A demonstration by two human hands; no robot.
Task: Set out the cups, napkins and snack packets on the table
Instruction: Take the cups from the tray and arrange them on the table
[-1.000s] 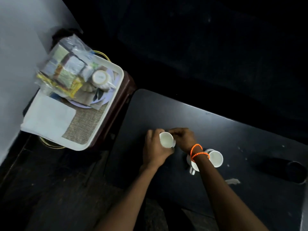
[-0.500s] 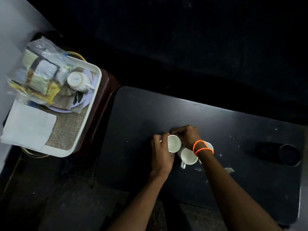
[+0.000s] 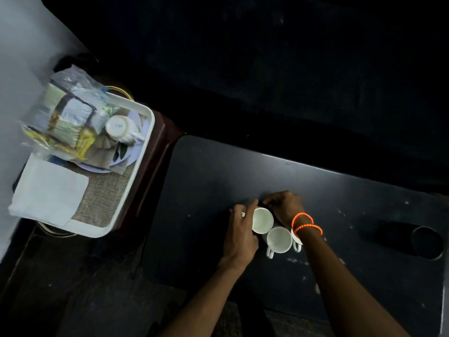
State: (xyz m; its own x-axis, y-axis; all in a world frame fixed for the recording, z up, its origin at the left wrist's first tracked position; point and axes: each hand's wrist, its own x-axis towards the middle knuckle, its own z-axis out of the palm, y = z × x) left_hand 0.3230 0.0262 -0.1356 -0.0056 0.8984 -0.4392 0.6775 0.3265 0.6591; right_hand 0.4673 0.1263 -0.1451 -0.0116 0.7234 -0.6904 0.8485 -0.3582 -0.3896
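Room: dim light is falling on a dark matte table point(image 3: 213, 181) filling the lower right of the frame.
Left hand point(image 3: 239, 231): fingers are curling against the small white ceramic cup point(image 3: 262, 220) at centre.
Right hand point(image 3: 284, 206): fingertips are pinching its far rim.
Technique: both hands should be lowering it level, just beside the second white cup point(image 3: 279, 239), handles aligned.
Tray point(image 3: 143, 147): sitting upper left, holding one upturned cup point(image 3: 120, 126), white folded napkins point(image 3: 48, 193) and bagged snack packets point(image 3: 65, 117).
Change: the held cup is now sitting lower and closer against its neighbour.

Cups point(image 3: 279, 239) on table point(image 3: 206, 181), tray point(image 3: 126, 190) left.
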